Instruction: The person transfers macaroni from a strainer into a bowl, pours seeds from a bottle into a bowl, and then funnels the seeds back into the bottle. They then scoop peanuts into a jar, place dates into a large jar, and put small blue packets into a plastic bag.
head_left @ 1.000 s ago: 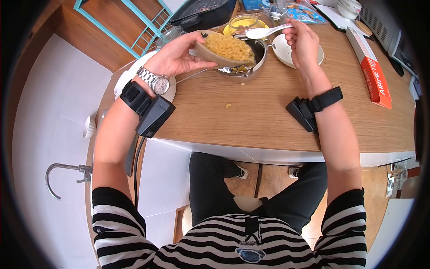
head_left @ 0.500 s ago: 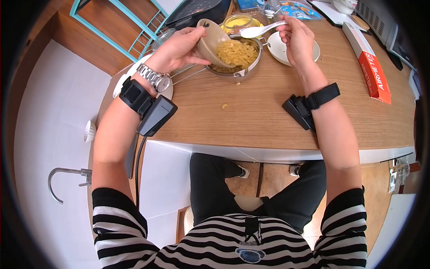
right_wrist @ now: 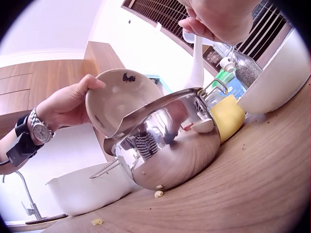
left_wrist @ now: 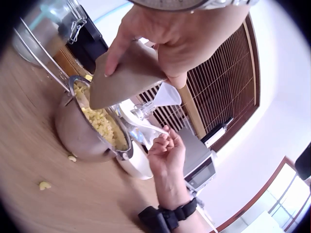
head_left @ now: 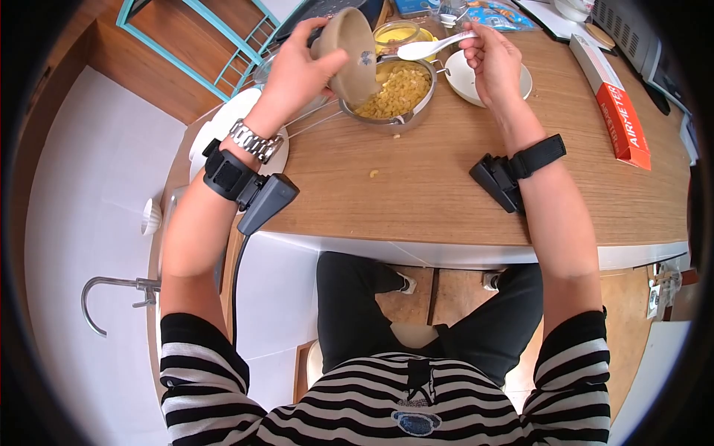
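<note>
My left hand grips a beige bowl by its side and rim, tipped steeply over a shiny steel pot. Cooked macaroni fills the pot close to its rim. In the right wrist view the bowl's inner wall shows mostly bare, with a dark printed mark near the rim. My right hand pinches the handle of a white spoon, whose bowl hangs over the pot's far edge. A loose macaroni piece lies on the wooden table in front.
A white dish stands right of the pot, and white dishware sits at the left under my forearm. Behind are a glass jar on yellow and a black tray. A red-and-white box lies at the right.
The left hand has turned the bowl from nearly level to steeply tipped, and its macaroni has slid into the pot. The right hand with the spoon has hardly moved.
</note>
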